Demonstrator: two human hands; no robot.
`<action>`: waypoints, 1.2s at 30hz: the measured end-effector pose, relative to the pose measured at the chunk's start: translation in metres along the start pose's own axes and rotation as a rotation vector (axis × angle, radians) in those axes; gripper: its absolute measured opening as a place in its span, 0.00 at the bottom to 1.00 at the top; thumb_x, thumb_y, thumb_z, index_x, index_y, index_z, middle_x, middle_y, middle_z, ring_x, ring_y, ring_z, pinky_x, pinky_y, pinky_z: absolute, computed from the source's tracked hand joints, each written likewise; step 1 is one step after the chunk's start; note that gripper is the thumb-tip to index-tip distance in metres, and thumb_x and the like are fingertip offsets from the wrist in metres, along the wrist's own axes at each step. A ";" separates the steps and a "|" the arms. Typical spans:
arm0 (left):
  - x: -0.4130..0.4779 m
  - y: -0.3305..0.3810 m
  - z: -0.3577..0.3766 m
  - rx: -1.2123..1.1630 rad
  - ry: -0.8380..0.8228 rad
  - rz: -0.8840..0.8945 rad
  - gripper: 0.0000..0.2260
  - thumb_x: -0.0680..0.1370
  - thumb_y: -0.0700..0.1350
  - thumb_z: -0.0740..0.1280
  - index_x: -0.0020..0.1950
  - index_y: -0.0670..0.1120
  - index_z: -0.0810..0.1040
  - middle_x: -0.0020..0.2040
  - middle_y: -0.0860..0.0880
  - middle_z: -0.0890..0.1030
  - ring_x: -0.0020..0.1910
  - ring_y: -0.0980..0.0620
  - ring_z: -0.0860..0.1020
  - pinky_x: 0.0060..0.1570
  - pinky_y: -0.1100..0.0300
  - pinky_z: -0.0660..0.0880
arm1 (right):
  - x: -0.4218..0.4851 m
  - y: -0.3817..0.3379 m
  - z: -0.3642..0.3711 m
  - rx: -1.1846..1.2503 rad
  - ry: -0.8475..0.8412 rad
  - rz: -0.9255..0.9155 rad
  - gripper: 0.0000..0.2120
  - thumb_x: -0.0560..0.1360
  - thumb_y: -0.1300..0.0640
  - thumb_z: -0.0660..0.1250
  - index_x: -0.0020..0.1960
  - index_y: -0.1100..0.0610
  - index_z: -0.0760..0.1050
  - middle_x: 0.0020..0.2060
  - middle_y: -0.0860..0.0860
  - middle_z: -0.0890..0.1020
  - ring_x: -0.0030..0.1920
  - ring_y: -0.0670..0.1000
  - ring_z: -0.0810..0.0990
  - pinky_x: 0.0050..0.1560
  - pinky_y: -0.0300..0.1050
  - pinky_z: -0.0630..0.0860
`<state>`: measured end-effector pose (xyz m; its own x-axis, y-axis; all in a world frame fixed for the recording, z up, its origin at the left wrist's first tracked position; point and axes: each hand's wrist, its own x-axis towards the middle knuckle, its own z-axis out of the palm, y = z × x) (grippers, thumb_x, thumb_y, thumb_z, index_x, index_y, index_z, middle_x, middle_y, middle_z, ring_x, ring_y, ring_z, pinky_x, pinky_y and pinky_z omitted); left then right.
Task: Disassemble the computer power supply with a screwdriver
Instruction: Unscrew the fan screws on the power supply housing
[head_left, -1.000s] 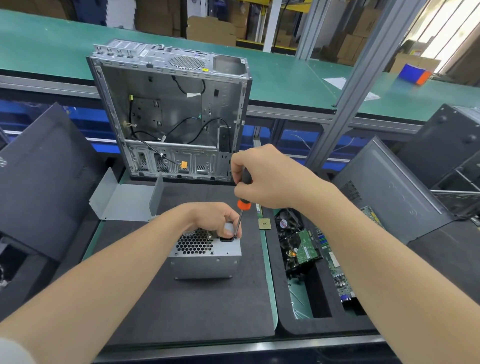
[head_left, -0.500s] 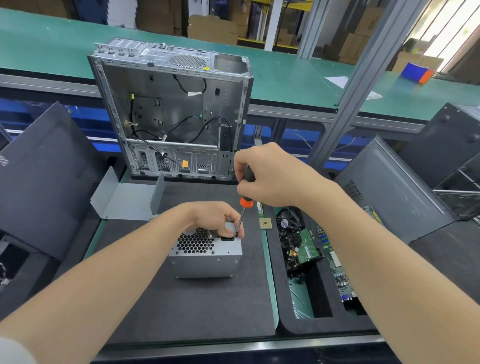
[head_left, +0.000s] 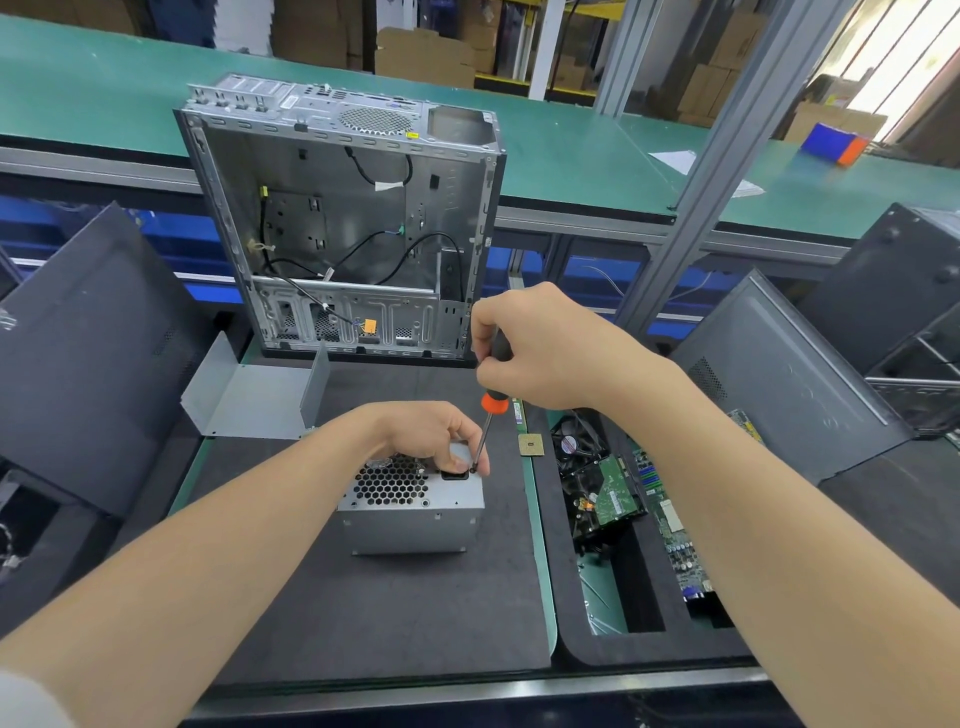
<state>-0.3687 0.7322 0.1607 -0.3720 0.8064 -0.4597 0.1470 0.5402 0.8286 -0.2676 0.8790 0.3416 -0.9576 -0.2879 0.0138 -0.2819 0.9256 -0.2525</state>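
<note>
head view. the power supply (head_left: 410, 499) sits on the dark mat (head_left: 389, 613) in front of the person, honeycomb grille facing up. the left hand (head_left: 431, 436) grips its far upper edge, with the fingers (head_left: 461, 459) curled over the top by the black socket. the right hand (head_left: 540, 348) is closed round the black handle of the screwdriver (head_left: 491, 395). the tool is held nearly upright, with its tip at the far right corner of the top face, touching or just beside the left fingers. the screw head is hidden, so seating cannot be confirmed.

judged step: loosening a corner screw.

hazards:
- the tip may slip off the screw if the shaft tilts or downward pressure drops. it would then strike the left fingers right beside it.
- a loosened screw may roll off the box and be lost on the dark mat.
- the box may twist on the mat if the left grip slackens under torque.

surface and room: the mat has a green border. a bent metal plate (head_left: 249, 400) lies at its far left and a small square chip (head_left: 531, 445) at its right edge. an open computer case (head_left: 343, 228) stands upright behind, with loose cables inside. a tray (head_left: 597, 644) of circuit boards sits to the right. dark panels lean at both sides. beyond are a green bench (head_left: 571, 156), a metal post and stacked cartons.
</note>
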 end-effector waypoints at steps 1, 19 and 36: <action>0.000 0.000 0.000 -0.008 -0.004 0.000 0.12 0.80 0.35 0.70 0.49 0.51 0.88 0.45 0.52 0.85 0.43 0.53 0.76 0.47 0.57 0.74 | 0.000 0.000 0.000 -0.002 0.001 -0.001 0.02 0.75 0.58 0.68 0.47 0.56 0.78 0.36 0.47 0.81 0.42 0.53 0.82 0.44 0.53 0.81; 0.000 -0.001 0.000 0.010 -0.009 0.018 0.09 0.80 0.34 0.68 0.55 0.43 0.86 0.41 0.59 0.84 0.36 0.60 0.76 0.40 0.64 0.73 | -0.001 0.000 -0.001 -0.011 0.001 0.021 0.04 0.74 0.57 0.68 0.47 0.56 0.79 0.37 0.47 0.82 0.42 0.52 0.81 0.45 0.52 0.81; 0.002 -0.003 -0.001 -0.015 -0.014 0.014 0.11 0.80 0.34 0.68 0.50 0.49 0.87 0.43 0.58 0.85 0.37 0.61 0.77 0.41 0.65 0.73 | -0.002 0.004 -0.001 -0.018 -0.001 0.032 0.03 0.75 0.57 0.68 0.47 0.56 0.78 0.39 0.48 0.82 0.43 0.52 0.82 0.46 0.54 0.82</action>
<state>-0.3705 0.7321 0.1579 -0.3569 0.8175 -0.4521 0.1389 0.5250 0.8397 -0.2667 0.8834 0.3412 -0.9661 -0.2580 0.0048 -0.2518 0.9387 -0.2355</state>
